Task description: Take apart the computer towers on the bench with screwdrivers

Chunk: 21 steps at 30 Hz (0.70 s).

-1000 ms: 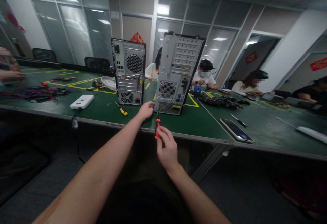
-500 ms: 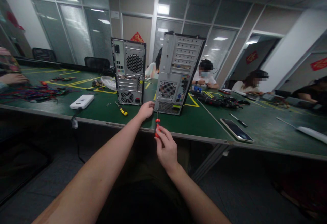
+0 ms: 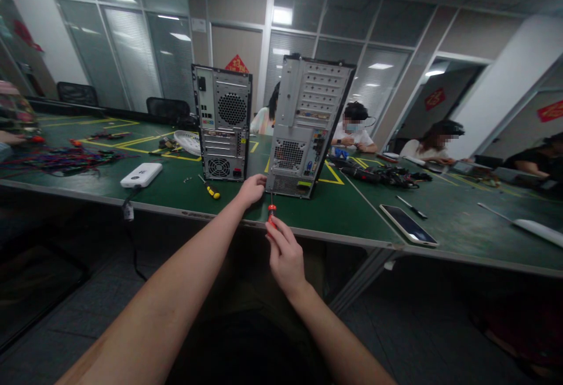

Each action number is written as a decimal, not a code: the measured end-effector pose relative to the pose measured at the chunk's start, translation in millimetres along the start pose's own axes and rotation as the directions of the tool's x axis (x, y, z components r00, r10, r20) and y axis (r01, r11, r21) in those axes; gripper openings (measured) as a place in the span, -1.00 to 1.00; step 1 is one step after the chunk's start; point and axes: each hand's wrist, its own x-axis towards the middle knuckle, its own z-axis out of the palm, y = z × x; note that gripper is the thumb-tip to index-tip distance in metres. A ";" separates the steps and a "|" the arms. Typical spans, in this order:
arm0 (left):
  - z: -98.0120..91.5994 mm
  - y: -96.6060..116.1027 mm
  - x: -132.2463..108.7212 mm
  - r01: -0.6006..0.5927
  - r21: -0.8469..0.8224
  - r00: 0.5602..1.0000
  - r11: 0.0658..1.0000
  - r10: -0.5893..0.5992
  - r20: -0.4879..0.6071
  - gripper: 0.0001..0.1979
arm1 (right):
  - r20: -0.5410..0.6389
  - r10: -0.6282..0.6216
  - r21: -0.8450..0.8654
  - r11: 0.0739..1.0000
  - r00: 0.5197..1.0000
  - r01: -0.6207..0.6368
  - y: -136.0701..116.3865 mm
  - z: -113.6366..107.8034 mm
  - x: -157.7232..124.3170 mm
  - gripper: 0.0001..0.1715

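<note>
My right hand (image 3: 285, 253) is closed round the red handle of a small screwdriver (image 3: 271, 211), whose shaft points up at the bottom rear corner of a silver computer tower (image 3: 303, 121) standing upright on the green table (image 3: 343, 212). My left hand (image 3: 251, 188) reaches to the tower's lower left corner and rests against it with fingers curled. A second computer tower (image 3: 223, 121) stands just left, its back also facing me.
A yellow-handled screwdriver (image 3: 213, 191) and a white box (image 3: 141, 174) lie left of the towers. A phone (image 3: 409, 224) and a pen (image 3: 410, 206) lie to the right. Tangled cables (image 3: 61, 158) lie far left. Several people sit across the table.
My right hand has edged up slightly with the screwdriver, fingers shifting on the handle. A person's hand at the far left has drawn back out of view.
</note>
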 end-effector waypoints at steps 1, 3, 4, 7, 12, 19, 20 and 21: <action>-0.2 0.9 -0.5 0.013 -0.012 1.000 1.000 -0.013 0.010 -0.49 | -0.021 0.022 -0.006 1.000 1.000 -0.022 -0.6 -0.5 0.6 -0.59; -0.5 3.0 -1.6 0.048 -0.041 0.998 0.998 -0.046 0.039 -0.47 | -0.061 0.074 -0.016 0.997 0.995 -0.076 -1.6 -2.2 2.3 -0.74; -0.6 4.1 -2.2 0.054 -0.050 0.998 0.997 -0.052 0.043 -0.47 | -0.073 0.095 -0.017 0.995 0.993 -0.097 -1.8 -2.9 3.1 -0.77; -0.5 5.7 -3.0 0.055 -0.067 0.998 0.996 -0.052 0.046 -0.47 | -0.076 0.092 0.001 0.996 0.993 -0.092 -1.2 -2.7 3.6 -0.76; 0.2 2.2 -0.9 0.049 -0.063 0.998 0.997 -0.046 0.037 -0.49 | -0.007 0.010 0.096 0.995 1.000 -0.010 0.7 4.2 0.3 -0.49; -0.9 -0.7 0.0 0.042 -0.053 0.998 0.998 -0.040 0.039 -0.51 | -0.008 -0.021 0.051 0.998 1.000 0.022 -0.8 6.7 0.6 -0.48; -1.0 0.3 -0.6 0.045 -0.051 0.998 0.998 -0.043 0.041 -0.51 | -0.021 -0.014 0.047 0.999 1.000 0.015 -1.0 6.3 1.1 -0.50; -0.9 1.5 -1.1 0.047 -0.049 0.998 0.998 -0.045 0.042 -0.50 | -0.036 -0.003 0.037 0.999 0.999 0.004 -1.3 5.7 1.8 -0.53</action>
